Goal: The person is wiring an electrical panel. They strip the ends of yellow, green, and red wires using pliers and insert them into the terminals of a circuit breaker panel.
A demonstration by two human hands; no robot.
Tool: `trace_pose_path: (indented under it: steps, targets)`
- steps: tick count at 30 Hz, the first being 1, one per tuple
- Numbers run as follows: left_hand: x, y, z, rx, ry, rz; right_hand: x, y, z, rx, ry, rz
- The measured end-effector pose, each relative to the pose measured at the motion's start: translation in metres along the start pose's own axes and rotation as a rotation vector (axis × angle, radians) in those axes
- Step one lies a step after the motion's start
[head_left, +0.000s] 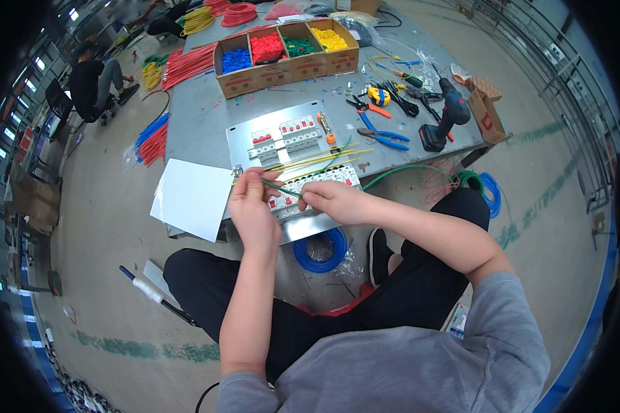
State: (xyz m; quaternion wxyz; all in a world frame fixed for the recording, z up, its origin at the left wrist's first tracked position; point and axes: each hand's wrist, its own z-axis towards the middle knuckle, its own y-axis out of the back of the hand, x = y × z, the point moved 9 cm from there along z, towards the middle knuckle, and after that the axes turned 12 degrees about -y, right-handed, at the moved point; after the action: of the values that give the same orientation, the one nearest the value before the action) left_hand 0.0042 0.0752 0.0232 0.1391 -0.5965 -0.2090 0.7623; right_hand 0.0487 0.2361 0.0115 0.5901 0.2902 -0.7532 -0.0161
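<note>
While left grip (253, 203) and right grip (336, 200) pinch green wire (282, 188), yellow wires (320, 160) cross panel (242, 135).

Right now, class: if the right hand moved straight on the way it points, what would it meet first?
The right hand would probably meet the left hand, which grips the same green wire; depth is unclear, so it might brush the breakers beneath first.

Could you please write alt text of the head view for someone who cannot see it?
A left hand and a right hand hold a green wire above a metal plate with rows of circuit breakers at the edge of a grey table. Beyond it a cardboard box holds blue, red, green and yellow pieces; pliers and a cordless drill sit at right.
</note>
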Motion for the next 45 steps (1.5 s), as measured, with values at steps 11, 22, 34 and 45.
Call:
trace_pose_path:
  steps: [11, 22, 34, 45]
  targets:
    - [-0.005, 0.021, 0.011, -0.149, -0.012, -0.090, -0.003, 0.025, -0.004, -0.258, -0.006, -0.116]
    - [-0.012, 0.016, 0.014, -0.080, -0.046, -0.035, 0.003, 0.028, -0.010, -0.396, 0.142, -0.227]
    - [-0.050, -0.100, -0.059, 0.875, -0.986, 1.227, -0.009, 0.027, -0.007, -0.440, 0.069, -0.353]
    - [0.008, -0.088, -0.029, 1.114, -0.674, 1.212, -0.023, 0.041, 0.007, -0.019, -0.091, -0.343]
